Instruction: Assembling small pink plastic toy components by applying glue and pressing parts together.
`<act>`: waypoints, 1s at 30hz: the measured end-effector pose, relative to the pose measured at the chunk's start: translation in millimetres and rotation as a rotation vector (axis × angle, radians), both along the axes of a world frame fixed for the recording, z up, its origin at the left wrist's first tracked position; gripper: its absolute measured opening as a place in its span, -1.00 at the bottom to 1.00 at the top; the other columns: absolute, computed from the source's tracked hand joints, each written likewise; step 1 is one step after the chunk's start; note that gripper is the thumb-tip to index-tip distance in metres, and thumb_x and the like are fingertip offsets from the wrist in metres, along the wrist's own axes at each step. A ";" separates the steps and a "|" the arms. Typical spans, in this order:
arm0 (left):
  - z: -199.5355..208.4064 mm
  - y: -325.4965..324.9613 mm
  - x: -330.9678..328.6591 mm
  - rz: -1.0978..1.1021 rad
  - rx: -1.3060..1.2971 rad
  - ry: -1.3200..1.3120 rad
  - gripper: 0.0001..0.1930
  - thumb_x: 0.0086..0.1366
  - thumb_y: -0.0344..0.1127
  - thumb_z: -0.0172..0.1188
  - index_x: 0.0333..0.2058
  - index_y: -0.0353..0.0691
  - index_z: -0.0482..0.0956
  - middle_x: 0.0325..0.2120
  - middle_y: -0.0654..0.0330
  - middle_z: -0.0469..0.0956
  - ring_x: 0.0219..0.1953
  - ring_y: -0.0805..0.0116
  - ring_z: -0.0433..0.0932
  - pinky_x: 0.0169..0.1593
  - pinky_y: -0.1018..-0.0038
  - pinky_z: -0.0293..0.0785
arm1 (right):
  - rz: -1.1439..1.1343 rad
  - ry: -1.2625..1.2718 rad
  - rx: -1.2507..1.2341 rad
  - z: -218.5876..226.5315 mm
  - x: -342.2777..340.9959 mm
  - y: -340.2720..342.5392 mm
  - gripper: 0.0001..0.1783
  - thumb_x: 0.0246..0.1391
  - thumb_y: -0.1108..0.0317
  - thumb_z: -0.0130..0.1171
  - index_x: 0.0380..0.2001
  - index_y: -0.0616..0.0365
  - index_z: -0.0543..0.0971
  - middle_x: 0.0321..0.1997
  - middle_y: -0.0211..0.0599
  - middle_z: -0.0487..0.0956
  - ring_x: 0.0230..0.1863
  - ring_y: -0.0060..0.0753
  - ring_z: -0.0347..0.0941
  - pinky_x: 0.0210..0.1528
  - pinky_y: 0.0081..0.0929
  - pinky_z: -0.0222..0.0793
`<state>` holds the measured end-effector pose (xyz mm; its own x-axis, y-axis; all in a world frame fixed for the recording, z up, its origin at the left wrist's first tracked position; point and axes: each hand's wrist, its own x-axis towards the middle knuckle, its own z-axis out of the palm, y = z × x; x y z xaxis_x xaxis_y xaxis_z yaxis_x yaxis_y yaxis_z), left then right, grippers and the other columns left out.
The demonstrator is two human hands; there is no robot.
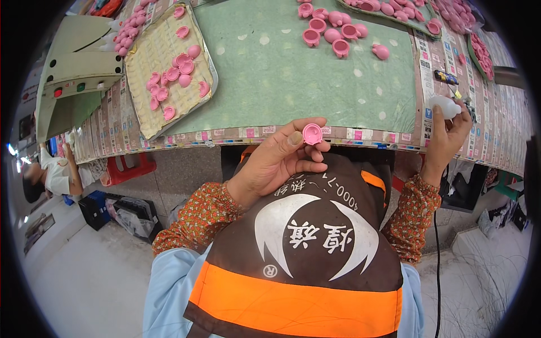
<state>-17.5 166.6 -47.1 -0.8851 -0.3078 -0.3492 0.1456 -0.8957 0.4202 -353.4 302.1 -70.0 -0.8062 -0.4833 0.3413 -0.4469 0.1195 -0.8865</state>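
My left hand (pixel 271 162) pinches a small pink hollow half-shell (pixel 313 134) between thumb and fingers, its open side facing up. It is held just past the table's front edge, above my lap. Over at the right, my right hand (pixel 446 139) is closed around a white translucent squeeze bottle (pixel 445 106), which lies tilted over the table's right part. Several matching pink shells (pixel 340 47) lie loose on the green mat at the far middle. More pink pieces (pixel 173 73) sit on the cream-lined tray (pixel 147 127) at the left.
A green mat (pixel 270 84) covers the table's middle. Beyond the bottle lies a dark, battery-like cylinder (pixel 446 77). Trays of pink parts (pixel 406 11) stand at the back right. A beige machine with buttons (pixel 79 73) is at the left. A person (pixel 59 174) sits farther left, near a red stool (pixel 131 169).
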 end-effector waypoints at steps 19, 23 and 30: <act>0.9 -2.6 0.6 -0.003 -0.022 0.011 -0.46 0.55 -0.11 0.03 0.35 -0.25 0.21 0.00 0.06 0.52 -0.03 0.37 0.57 0.15 0.26 0.63 | 0.156 0.486 0.395 26.6 48.7 -101.1 -0.67 0.07 0.39 0.30 -0.06 0.15 0.60 -0.13 -0.15 0.52 -0.07 -0.08 0.38 0.04 -0.19 0.30; 1.7 -4.2 2.0 0.000 -0.022 0.008 -0.47 0.55 -0.14 0.03 0.35 -0.25 0.22 0.00 0.06 0.52 -0.03 0.38 0.58 0.15 0.27 0.63 | 0.267 0.491 0.410 24.8 46.0 -115.3 -0.70 0.06 0.53 0.16 -0.10 0.12 0.62 -0.11 -0.14 0.54 -0.09 -0.06 0.38 0.04 -0.18 0.31; -0.8 -7.3 1.5 0.000 -0.016 -0.012 -0.40 0.48 -0.13 0.15 0.35 -0.25 0.19 0.03 0.00 0.54 -0.02 0.28 0.60 0.15 0.18 0.64 | 0.450 0.263 0.261 29.7 40.3 -85.7 -0.60 -0.03 0.67 -0.01 -0.16 0.08 0.64 -0.08 -0.20 0.60 -0.08 -0.16 0.41 0.00 -0.28 0.37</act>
<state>-16.0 159.2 -47.9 -0.8811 -0.3130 -0.3546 0.1403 -0.8889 0.4361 -313.1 216.4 -40.3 -0.4061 -0.8537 0.3261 -0.7055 0.0660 -0.7056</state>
